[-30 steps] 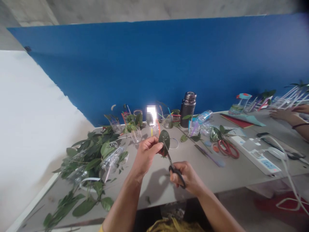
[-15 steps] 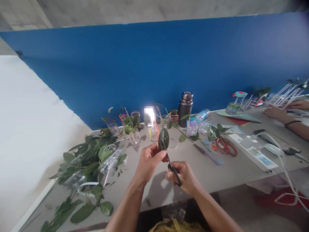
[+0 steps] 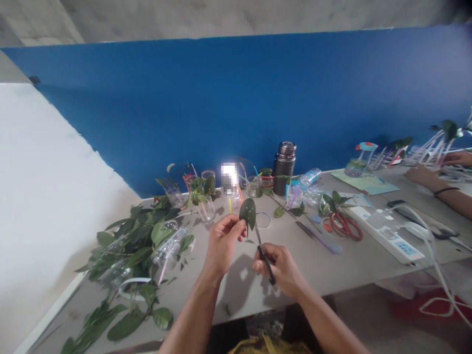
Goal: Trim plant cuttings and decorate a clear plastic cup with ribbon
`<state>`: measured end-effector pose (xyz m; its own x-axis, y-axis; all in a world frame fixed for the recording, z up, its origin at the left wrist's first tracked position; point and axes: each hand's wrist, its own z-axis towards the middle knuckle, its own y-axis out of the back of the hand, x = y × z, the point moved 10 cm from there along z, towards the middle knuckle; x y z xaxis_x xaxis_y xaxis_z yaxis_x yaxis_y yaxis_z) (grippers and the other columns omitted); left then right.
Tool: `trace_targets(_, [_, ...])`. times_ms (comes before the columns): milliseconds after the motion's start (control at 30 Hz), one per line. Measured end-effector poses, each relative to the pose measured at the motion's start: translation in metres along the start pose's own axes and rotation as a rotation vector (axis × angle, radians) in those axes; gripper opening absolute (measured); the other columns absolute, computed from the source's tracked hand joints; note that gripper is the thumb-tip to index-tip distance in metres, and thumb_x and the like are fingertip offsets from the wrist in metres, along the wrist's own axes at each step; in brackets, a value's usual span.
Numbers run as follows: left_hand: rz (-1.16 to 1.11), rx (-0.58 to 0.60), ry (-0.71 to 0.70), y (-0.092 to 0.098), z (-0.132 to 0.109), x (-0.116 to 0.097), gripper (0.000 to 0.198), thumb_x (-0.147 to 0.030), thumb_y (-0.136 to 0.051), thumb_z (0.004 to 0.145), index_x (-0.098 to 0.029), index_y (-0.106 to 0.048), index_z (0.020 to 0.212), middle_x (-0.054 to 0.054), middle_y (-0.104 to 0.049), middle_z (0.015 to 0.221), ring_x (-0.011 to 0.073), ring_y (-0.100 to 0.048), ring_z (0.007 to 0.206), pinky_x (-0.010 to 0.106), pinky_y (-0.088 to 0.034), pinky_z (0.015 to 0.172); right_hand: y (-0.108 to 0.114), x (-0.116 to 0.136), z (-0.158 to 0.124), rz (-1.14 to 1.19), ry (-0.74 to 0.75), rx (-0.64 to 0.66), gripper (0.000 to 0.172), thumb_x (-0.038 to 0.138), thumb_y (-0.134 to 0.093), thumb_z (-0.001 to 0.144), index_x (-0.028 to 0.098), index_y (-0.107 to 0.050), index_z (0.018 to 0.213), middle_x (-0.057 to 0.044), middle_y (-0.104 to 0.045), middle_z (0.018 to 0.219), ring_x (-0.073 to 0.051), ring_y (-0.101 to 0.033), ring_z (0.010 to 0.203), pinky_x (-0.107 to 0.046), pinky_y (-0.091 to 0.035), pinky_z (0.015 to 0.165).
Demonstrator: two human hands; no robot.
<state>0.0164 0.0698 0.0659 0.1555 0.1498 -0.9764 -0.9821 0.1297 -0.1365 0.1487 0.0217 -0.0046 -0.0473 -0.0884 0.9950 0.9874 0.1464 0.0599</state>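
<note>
Between the thumb and fingers of my left hand is a dark green leaf, held upright with pale specks on its surface. My right hand grips black-handled scissors, their blades pointing up and looking closed beside the leaf's right edge. A small dark sliver shows just below the leaf, apart from it. A thin white loop lies on the table behind the scissors' tips.
Leafy branches and clear plastic cups crowd the left. Behind stand a dark thermos and a cup with straws. Red-handled scissors and a power strip lie right. A co-worker's hand is at far right.
The leaf and my left hand have shifted slightly left and come away from the scissors' blades. A sliver has separated below the leaf. The scissors' handles have closed together.
</note>
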Motion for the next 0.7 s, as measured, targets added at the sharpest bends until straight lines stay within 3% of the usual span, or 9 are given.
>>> trace_targets(167, [-0.083,-0.116,-0.003,0.009,-0.002,0.01,0.026,-0.038,-0.077,0.08,-0.018,-0.068,0.066,-0.001,-0.061,0.063,0.0111,-0.052,0.061,0.024,-0.043,0.062,0.022,0.015,0.008,0.077,0.046,-0.231,0.031,0.043,-0.079,0.07,0.018,-0.068,0.086,-0.001,-0.063,0.073,-0.013,-0.048,0.06,-0.024,-0.041,0.054])
trace_targets(233, [-0.037,-0.119,0.014,0.007,-0.006,0.015,0.025,-0.036,-0.077,0.08,-0.017,-0.069,0.066,-0.001,-0.06,0.061,0.0112,-0.052,0.061,0.024,-0.043,0.063,0.025,0.027,0.013,0.085,0.111,-0.301,0.025,0.036,-0.075,0.071,0.019,-0.068,0.088,0.001,-0.06,0.07,-0.012,-0.046,0.057,-0.024,-0.04,0.053])
trace_targets(433, [-0.038,-0.11,0.039,0.011,-0.014,0.027,0.027,-0.04,-0.08,0.077,-0.016,-0.073,0.07,0.0,-0.062,0.062,0.0128,-0.053,0.063,0.026,-0.044,0.065,0.014,0.041,0.028,0.058,0.229,-0.316,0.009,0.026,-0.068,0.074,0.019,-0.062,0.073,0.002,-0.057,0.063,-0.01,-0.045,0.053,-0.023,-0.037,0.05])
trace_targets(600, [-0.081,-0.088,0.059,0.021,-0.012,0.039,0.025,-0.039,-0.081,0.076,-0.015,-0.074,0.075,0.002,-0.065,0.069,0.0125,-0.053,0.066,0.025,-0.043,0.065,0.003,0.033,0.037,0.095,0.254,-0.246,0.012,0.028,-0.07,0.077,0.02,-0.06,0.076,0.002,-0.058,0.065,-0.013,-0.05,0.056,-0.024,-0.041,0.052])
trace_targets(700, [-0.111,-0.085,0.078,0.029,-0.011,0.045,0.025,-0.038,-0.081,0.077,-0.015,-0.075,0.082,0.003,-0.067,0.074,0.0119,-0.051,0.067,0.024,-0.043,0.065,-0.002,0.025,0.045,-0.008,0.279,-0.228,0.009,0.024,-0.068,0.078,0.02,-0.06,0.078,0.001,-0.061,0.067,-0.013,-0.051,0.056,-0.025,-0.041,0.055])
